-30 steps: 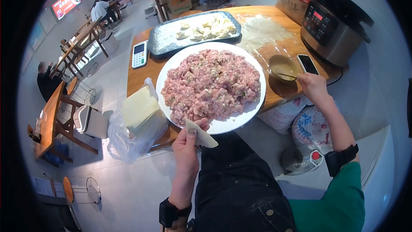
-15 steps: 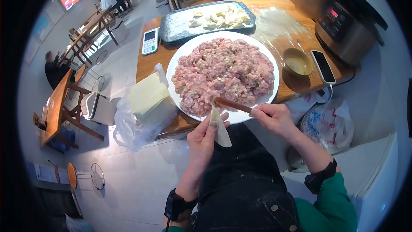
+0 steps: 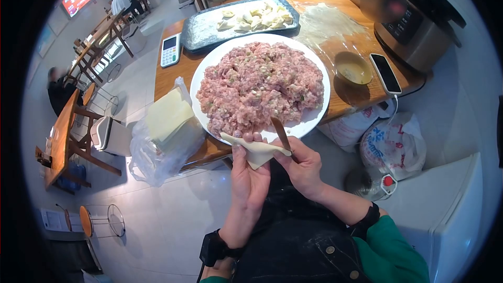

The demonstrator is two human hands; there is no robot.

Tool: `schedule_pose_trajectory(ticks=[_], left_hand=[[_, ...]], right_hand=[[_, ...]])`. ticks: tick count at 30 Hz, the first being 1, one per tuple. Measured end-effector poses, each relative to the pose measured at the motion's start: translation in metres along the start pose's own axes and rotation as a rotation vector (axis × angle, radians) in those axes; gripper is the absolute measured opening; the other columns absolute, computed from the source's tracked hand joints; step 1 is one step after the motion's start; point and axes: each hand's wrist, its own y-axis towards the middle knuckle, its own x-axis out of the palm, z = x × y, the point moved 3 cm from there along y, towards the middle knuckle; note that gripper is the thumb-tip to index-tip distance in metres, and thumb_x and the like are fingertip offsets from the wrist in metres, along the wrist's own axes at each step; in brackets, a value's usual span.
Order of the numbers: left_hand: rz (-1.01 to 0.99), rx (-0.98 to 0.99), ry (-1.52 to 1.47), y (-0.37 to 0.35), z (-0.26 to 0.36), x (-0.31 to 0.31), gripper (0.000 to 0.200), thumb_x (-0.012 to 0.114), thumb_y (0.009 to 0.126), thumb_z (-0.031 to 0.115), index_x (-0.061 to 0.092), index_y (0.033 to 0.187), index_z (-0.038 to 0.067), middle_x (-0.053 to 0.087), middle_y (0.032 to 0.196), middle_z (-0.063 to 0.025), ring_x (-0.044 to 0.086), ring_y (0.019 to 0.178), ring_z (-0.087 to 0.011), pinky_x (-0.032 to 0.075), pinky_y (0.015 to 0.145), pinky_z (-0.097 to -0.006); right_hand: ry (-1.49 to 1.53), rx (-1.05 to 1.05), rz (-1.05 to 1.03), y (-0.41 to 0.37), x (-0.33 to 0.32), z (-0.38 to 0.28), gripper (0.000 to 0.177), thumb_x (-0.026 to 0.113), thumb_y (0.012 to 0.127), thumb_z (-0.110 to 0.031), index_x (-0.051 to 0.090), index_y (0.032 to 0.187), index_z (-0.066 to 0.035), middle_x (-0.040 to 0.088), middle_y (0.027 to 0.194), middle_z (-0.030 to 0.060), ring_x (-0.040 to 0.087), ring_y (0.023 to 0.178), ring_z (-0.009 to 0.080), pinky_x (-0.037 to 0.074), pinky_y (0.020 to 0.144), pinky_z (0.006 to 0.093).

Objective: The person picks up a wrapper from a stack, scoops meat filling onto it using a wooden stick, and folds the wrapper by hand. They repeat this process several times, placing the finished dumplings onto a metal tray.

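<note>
Between my two hands a folded, pale dough wrapper (image 3: 257,153) is held at the near rim of the plate. My left hand (image 3: 250,175) supports it from the left and below. My right hand (image 3: 303,166) pinches its right corner and also holds a brown wooden stick (image 3: 281,132), its tip pointing up over the rim. Pink minced meat with green bits (image 3: 262,86) is heaped on the large white plate (image 3: 318,120). To the left, a stack of square wrappers (image 3: 168,115) lies on a plastic bag. Whether the held wrapper contains filling is hidden.
Behind the plate is a floured tray (image 3: 201,30) with folded dumplings (image 3: 257,17). A card terminal (image 3: 170,50), small bowl (image 3: 353,68), phone (image 3: 385,74) and cooker (image 3: 414,26) surround the plate. Bags and a bottle (image 3: 369,183) are at right. Seated people are farther back.
My right hand has moved down and left to the wrapper, and the stick has left the meat and tilted upright. The wrapper is now stretched sideways between both hands. The view has shifted slightly.
</note>
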Motion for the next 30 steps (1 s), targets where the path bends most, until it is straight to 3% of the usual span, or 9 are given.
schedule_pose_trajectory(ticks=[5, 7, 8, 10, 12, 14, 19, 24, 30], left_hand=[[-0.089, 0.051, 0.288, 0.003, 0.000, 0.001, 0.023, 0.045, 0.093, 0.013, 0.049, 0.115, 0.008, 0.058, 0.104, -0.0066, 0.056, 0.098, -0.0169, 0.046, 0.087, -0.0305], [0.007, 0.157, 0.817, 0.001, 0.004, 0.005, 0.019, 0.050, 0.091, 0.010, 0.055, 0.108, 0.004, 0.061, 0.091, -0.0059, 0.059, 0.084, -0.0153, 0.047, 0.076, -0.0270], [0.005, 0.152, 0.816, 0.001, 0.006, 0.005, 0.019, 0.050, 0.091, 0.010, 0.055, 0.108, 0.004, 0.061, 0.091, -0.0059, 0.059, 0.084, -0.0153, 0.047, 0.076, -0.0270], [-0.183, 0.379, 1.495, 0.001, 0.012, 0.013, 0.018, 0.054, 0.087, 0.007, 0.059, 0.103, 0.002, 0.062, 0.082, -0.0064, 0.059, 0.075, -0.0138, 0.048, 0.068, -0.0277], [-0.303, 0.562, 1.689, 0.000, 0.014, 0.031, 0.023, 0.059, 0.080, 0.004, 0.060, 0.102, 0.003, 0.061, 0.084, -0.0085, 0.060, 0.073, -0.0169, 0.048, 0.064, -0.0305], [-0.513, 0.788, 2.109, -0.001, 0.011, 0.038, 0.031, 0.062, 0.073, 0.003, 0.060, 0.104, 0.006, 0.059, 0.083, -0.0100, 0.060, 0.073, -0.0224, 0.048, 0.063, -0.0325], [-0.504, 0.861, 2.121, 0.004, 0.004, 0.050, 0.038, 0.065, 0.069, -0.001, 0.061, 0.106, 0.006, 0.061, 0.092, -0.0103, 0.061, 0.082, -0.0255, 0.050, 0.068, -0.0328], [-0.487, 0.810, 2.029, 0.003, 0.025, 0.061, 0.041, 0.064, 0.069, -0.004, 0.060, 0.109, 0.004, 0.060, 0.108, -0.0133, 0.060, 0.096, -0.0267, 0.047, 0.082, -0.0325], [-0.382, 1.003, 2.070, 0.003, 0.080, 0.064, 0.031, 0.062, 0.070, -0.007, 0.064, 0.099, 0.003, 0.062, 0.101, -0.0137, 0.060, 0.093, -0.0268, 0.047, 0.081, -0.0324]], right_hand=[[0.110, 0.148, -0.001, 0.003, -0.007, -0.007, 0.018, 0.056, 0.088, -0.007, 0.060, 0.104, -0.001, 0.062, 0.088, 0.0053, 0.057, 0.083, 0.0095, 0.045, 0.074, 0.0226], [0.106, 0.206, -0.016, 0.010, -0.015, -0.007, 0.019, 0.055, 0.088, -0.005, 0.060, 0.105, -0.002, 0.062, 0.087, 0.0061, 0.057, 0.082, 0.0102, 0.045, 0.073, 0.0231], [0.029, 0.076, -0.105, 0.018, -0.017, -0.011, 0.022, 0.057, 0.085, -0.003, 0.060, 0.106, -0.003, 0.062, 0.082, 0.0062, 0.058, 0.076, 0.0119, 0.046, 0.069, 0.0241], [-0.053, -0.055, -0.190, 0.031, -0.025, -0.019, 0.026, 0.059, 0.081, -0.001, 0.060, 0.107, -0.004, 0.061, 0.077, 0.0063, 0.059, 0.071, 0.0136, 0.047, 0.065, 0.0251], [-0.611, -0.438, -0.363, 0.037, -0.025, -0.036, 0.037, 0.062, 0.071, 0.002, 0.061, 0.107, -0.006, 0.058, 0.068, 0.0069, 0.059, 0.061, 0.0200, 0.047, 0.056, 0.0296], [-0.686, -0.462, -0.330, 0.040, -0.030, -0.032, 0.033, 0.065, 0.063, -0.001, 0.063, 0.096, -0.007, 0.056, 0.063, 0.0082, 0.058, 0.057, 0.0253, 0.046, 0.050, 0.0343], [-0.818, -0.310, -0.471, 0.061, -0.037, -0.031, 0.012, 0.067, 0.066, -0.008, 0.055, 0.068, -0.007, 0.057, 0.060, 0.0084, 0.060, 0.057, 0.0252, 0.046, 0.047, 0.0351], [-0.545, 0.177, 0.042, 0.172, -0.070, -0.032, 0.021, 0.067, 0.078, -0.024, 0.063, 0.077, -0.004, 0.057, 0.061, 0.0016, 0.052, 0.057, 0.0059, 0.041, 0.052, 0.0240], [-0.320, 0.092, 0.102, 0.193, -0.085, -0.014, 0.029, 0.056, 0.088, -0.031, 0.059, 0.091, -0.002, 0.057, 0.071, -0.0006, 0.048, 0.062, 0.0052, 0.041, 0.059, 0.0222]])
